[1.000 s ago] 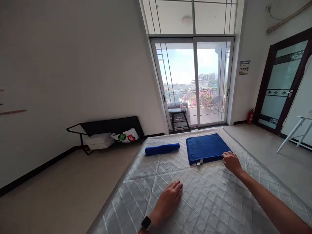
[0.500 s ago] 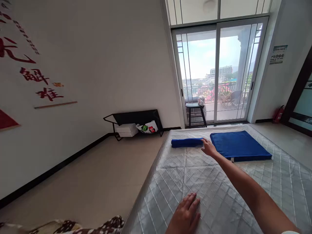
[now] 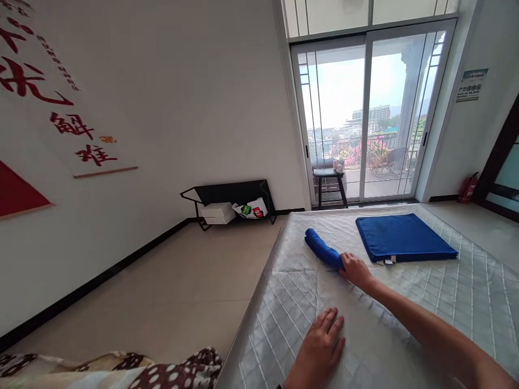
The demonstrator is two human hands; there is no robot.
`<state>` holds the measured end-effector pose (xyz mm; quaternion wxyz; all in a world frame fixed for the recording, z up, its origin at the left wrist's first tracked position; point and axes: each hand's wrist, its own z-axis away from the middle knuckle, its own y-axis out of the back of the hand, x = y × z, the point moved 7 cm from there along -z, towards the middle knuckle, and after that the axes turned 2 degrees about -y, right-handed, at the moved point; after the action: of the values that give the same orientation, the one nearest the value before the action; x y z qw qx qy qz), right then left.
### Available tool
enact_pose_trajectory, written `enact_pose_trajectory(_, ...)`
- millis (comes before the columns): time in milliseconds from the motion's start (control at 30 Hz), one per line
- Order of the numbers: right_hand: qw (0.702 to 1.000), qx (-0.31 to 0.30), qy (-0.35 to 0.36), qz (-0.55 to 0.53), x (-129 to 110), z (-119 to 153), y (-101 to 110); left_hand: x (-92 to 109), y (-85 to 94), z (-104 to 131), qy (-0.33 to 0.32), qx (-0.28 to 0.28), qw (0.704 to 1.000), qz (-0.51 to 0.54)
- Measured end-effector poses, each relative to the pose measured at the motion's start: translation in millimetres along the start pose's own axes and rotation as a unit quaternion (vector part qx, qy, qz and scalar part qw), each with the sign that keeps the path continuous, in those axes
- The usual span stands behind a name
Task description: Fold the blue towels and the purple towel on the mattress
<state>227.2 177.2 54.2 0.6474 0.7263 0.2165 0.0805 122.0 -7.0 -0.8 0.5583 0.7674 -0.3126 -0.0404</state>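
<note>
One quilted silver surface (image 3: pixel 279 313) before us, carrying one flat folded blue cloth (image 3: pixel 405 237) and, to its left, one blue roll (image 3: pixel 322 248). Our right hand (image 3: pixel 354 270) grips the roll's near end; our left hand (image 3: pixel 322 343) lies open, palm down.

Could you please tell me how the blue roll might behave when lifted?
The blue roll will probably sag, since it bends between its far end and the right hand. It is likely light, as it looks like rolled-up cloth. Its rounded shape might let it roll slightly if pushed.
</note>
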Motion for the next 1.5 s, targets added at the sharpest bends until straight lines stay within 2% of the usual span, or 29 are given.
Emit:
enact_pose_trajectory(100,0.996,0.024,0.087,-0.028,4,78,8,-1,11.4,-5,0.011,0.024,1.0,0.007)
enact_pose_trajectory(200,0.985,0.046,0.153,-0.072,27,150,28,-14,27.8,-11,0.049,0.083,0.995,0.021)
enact_pose_trajectory(300,0.979,0.053,0.149,-0.125,61,197,51,-28,44.2,-14,0.095,0.147,0.984,0.043)
enact_pose_trajectory(367,0.977,0.066,0.114,-0.166,82,213,62,-32,46.1,-16,0.109,0.14,0.98,0.089)
enact_pose_trajectory(433,0.971,0.086,0.084,-0.206,98,220,68,-31,39.7,-18,0.122,0.094,0.973,0.173)
enact_pose_trajectory(533,0.957,0.123,0.063,-0.255,113,224,69,-29,31.4,-20,0.162,0.043,0.943,0.288)
enact_pose_trajectory(633,0.939,0.171,0.026,-0.296,129,224,66,-26,32.7,-26,0.191,0.021,0.925,0.328)
enact_pose_trajectory(700,0.923,0.199,-0.033,-0.328,144,224,62,-22,34.7,-32,0.19,-0.006,0.924,0.332)
enact_pose_trajectory(767,0.898,0.197,-0.101,-0.38,158,225,53,-17,36.1,-36,0.184,-0.027,0.926,0.33)
enact_pose_trajectory(833,0.864,0.166,-0.147,-0.451,167,223,43,-11,37.0,-38,0.186,-0.024,0.924,0.333)
enact_pose_trajectory(933,0.82,0.134,-0.171,-0.529,172,220,34,-2,36.6,-35,0.189,-0.004,0.921,0.339)
enact_pose_trajectory(1067,0.781,0.157,-0.202,-0.57,178,221,32,15,28.8,-28,0.173,-0.029,0.916,0.362)
enact_pose_trajectory(1133,0.753,0.176,-0.22,-0.595,182,224,33,26,20.4,-24,0.168,-0.065,0.896,0.407)
enact_pose_trajectory(1200,0.727,0.186,-0.227,-0.621,183,227,34,37,10.6,-22,0.172,-0.103,0.862,0.466)
enact_pose_trajectory(1267,0.709,0.177,-0.229,-0.643,182,228,34,46,4.6,-21,0.174,-0.117,0.833,0.512)
enact_pose_trajectory(1333,0.711,0.151,-0.223,-0.649,176,227,34,52,3.4,-23,0.168,-0.104,0.82,0.538)
enact_pose_trajectory(1367,0.722,0.135,-0.215,-0.643,172,226,34,54,3.4,-25,0.168,-0.093,0.814,0.549)
enact_pose_trajectory(1433,0.764,0.105,-0.187,-0.608,159,224,35,54,2.6,-26,0.177,-0.074,0.797,0.572)
enact_pose_trajectory(1500,0.823,0.081,-0.144,-0.544,140,225,38,55,0.9,-27,0.194,-0.065,0.78,0.591)
